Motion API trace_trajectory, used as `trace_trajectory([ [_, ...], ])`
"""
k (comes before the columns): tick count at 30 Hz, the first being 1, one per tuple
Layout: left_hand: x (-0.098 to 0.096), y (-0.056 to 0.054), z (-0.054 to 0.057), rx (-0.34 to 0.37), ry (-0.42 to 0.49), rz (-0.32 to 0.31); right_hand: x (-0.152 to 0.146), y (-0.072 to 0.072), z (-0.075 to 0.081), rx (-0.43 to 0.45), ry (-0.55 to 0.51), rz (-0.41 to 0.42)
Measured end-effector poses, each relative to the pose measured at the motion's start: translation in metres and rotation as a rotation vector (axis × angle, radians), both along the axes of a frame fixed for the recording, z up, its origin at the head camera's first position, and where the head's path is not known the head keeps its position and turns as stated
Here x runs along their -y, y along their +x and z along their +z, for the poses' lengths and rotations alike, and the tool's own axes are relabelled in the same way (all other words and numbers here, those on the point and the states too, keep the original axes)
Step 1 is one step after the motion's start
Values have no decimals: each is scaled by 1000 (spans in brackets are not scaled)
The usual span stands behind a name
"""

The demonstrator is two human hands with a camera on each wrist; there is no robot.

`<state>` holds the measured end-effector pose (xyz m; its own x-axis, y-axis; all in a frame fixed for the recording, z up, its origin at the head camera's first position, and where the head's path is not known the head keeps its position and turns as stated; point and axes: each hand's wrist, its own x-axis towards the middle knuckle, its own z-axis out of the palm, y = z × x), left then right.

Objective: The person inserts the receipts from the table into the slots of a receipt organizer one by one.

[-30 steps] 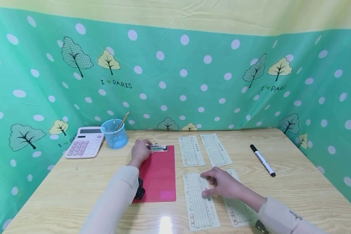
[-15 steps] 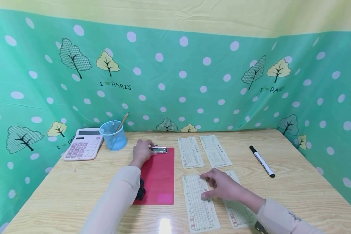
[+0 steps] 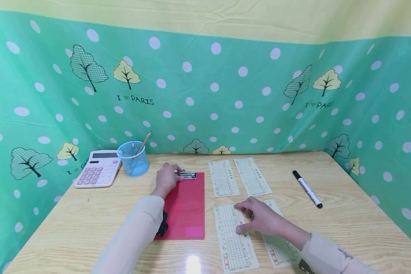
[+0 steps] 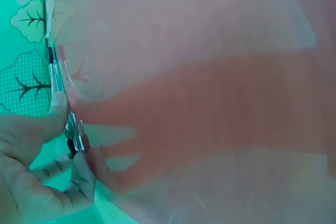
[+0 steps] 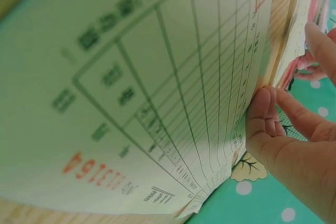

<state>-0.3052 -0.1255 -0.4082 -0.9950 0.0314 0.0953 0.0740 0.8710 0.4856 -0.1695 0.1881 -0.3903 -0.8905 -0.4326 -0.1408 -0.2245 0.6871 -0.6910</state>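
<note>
My left hand (image 3: 166, 179) is at the top of a red clipboard (image 3: 186, 207) lying flat on the table. Its thumb and fingers grip the metal clip (image 4: 73, 124), one on each side, in the left wrist view. To the right, my right hand (image 3: 262, 217) rests with thumb and index finger spread on a printed form slip (image 3: 227, 236). Partly under that hand and forearm lies a second slip (image 3: 281, 249). Up close in the right wrist view, a slip (image 5: 173, 87) with ruled columns and a red number stands out beside the bent fingers.
Two more slips (image 3: 223, 179) lie behind, right of the clipboard. A black-capped white marker (image 3: 307, 189) is at the right. At the back left are a pink calculator (image 3: 99, 169) and a blue mesh cup (image 3: 134, 161) with pencils. A green dotted curtain (image 3: 205, 95) encloses the table.
Both hands hold nearly the same places. The whole head view has shifted slightly; the clipboard and the slips stay where they were on the table.
</note>
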Motion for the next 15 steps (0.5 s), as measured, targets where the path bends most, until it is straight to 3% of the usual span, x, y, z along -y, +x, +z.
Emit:
trace_trajectory([
  [1,-2,4,7,29,7,6,0,0,0,0,3,-2],
  [15,2,0,3,34,32,28,1,-1,1,-12,34,15],
])
